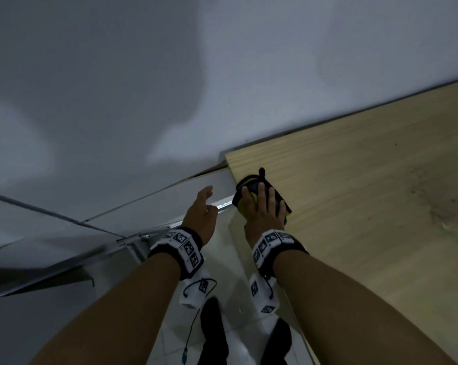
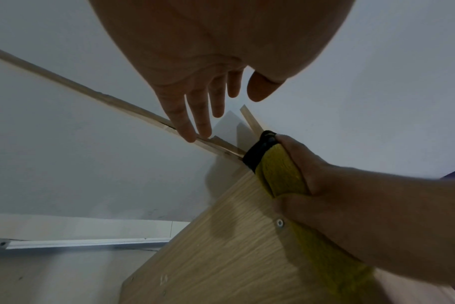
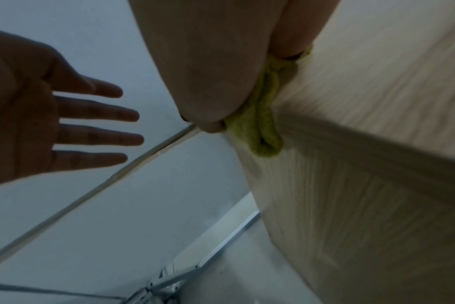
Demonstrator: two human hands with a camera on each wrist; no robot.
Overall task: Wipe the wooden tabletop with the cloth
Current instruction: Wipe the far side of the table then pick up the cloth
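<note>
The light wooden tabletop (image 1: 367,206) fills the right of the head view. A bunched yellow cloth with black trim (image 1: 251,183) lies on its left edge, near the far left corner, and droops over the side. My right hand (image 1: 263,196) lies on top of it with fingers spread, and in the left wrist view the thumb of this hand (image 2: 325,185) is hooked round the yellow cloth (image 2: 278,170). My left hand (image 1: 205,198) hovers in the air to the left of the table, fingers straight, holding nothing. The right wrist view shows the cloth (image 3: 260,127) squeezed under my palm.
A white wall rises close behind the table's far edge. Left of the table stands a white panel with a thin wooden strip (image 2: 91,94) and a metal rail (image 1: 133,241). Below are a tiled floor (image 1: 175,335), my feet and a cable hanging from my wrist.
</note>
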